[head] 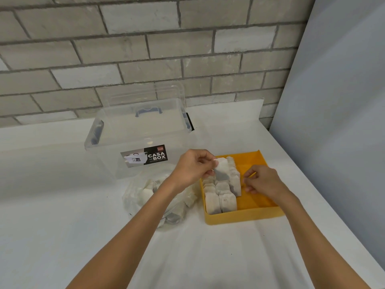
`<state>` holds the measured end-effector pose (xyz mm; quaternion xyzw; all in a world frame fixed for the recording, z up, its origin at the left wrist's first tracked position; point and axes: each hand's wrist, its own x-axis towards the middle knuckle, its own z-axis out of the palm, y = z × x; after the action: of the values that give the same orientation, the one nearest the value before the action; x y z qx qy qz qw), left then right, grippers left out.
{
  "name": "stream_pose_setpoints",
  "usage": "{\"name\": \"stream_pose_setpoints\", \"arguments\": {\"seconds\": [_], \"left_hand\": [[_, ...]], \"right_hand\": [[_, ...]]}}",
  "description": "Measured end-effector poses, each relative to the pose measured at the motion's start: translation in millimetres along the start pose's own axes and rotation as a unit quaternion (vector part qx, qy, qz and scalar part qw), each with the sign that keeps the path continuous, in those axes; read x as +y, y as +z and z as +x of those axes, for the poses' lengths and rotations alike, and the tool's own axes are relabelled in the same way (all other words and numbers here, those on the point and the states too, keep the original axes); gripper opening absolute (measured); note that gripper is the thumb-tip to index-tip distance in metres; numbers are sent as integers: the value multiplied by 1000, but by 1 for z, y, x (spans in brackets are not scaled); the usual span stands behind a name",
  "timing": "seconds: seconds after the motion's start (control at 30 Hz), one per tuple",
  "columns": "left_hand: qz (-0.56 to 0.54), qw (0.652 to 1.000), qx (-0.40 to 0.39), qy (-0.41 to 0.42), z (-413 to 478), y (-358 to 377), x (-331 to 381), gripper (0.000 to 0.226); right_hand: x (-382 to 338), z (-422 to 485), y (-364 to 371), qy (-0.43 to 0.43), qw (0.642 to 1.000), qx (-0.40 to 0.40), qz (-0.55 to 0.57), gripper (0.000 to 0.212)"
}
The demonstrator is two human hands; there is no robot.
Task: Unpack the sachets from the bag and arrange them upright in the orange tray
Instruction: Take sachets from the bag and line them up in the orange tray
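Left hand (192, 166) pinched one sachet (221, 166) above the rows along the orange tray's (243, 216) left wall, while the right hand (263, 181), fingers curled, apparently steadied the stack; bag (143, 197) beside the tray.

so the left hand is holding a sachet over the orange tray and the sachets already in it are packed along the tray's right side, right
Not quite. The head view shows the upright white sachets packed along the left side of the orange plastic tray; its right side is bare. The left hand does hold a white sachet over the tray.
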<state>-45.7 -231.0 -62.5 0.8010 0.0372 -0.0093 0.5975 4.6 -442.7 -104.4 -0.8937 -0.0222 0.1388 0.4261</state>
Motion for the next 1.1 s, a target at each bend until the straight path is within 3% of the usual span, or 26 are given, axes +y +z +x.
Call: {"name": "stream_pose_setpoints", "arguments": {"seconds": [0.23, 0.4, 0.67, 0.83, 0.97, 1.1], "left_hand": [[135, 986, -91, 33, 18, 41, 6, 8], [227, 964, -134, 31, 28, 59, -6, 7], [407, 910, -68, 28, 35, 64, -19, 14], [465, 884, -42, 40, 31, 67, -19, 20], [456, 888, -32, 42, 27, 65, -18, 24], [398, 917, -16, 33, 21, 53, -15, 19]], "right_hand": [[-9, -4, -28, -22, 997, 68, 4, 3], [-10, -10, -30, -21, 998, 67, 8, 4], [-10, -13, -23, -27, 998, 53, -11, 5], [-13, -14, -22, -34, 998, 53, -24, 5], [-16, -13, -21, -44, 997, 49, -27, 5], [-23, -14, -20, -60, 997, 42, -12, 5]]}}
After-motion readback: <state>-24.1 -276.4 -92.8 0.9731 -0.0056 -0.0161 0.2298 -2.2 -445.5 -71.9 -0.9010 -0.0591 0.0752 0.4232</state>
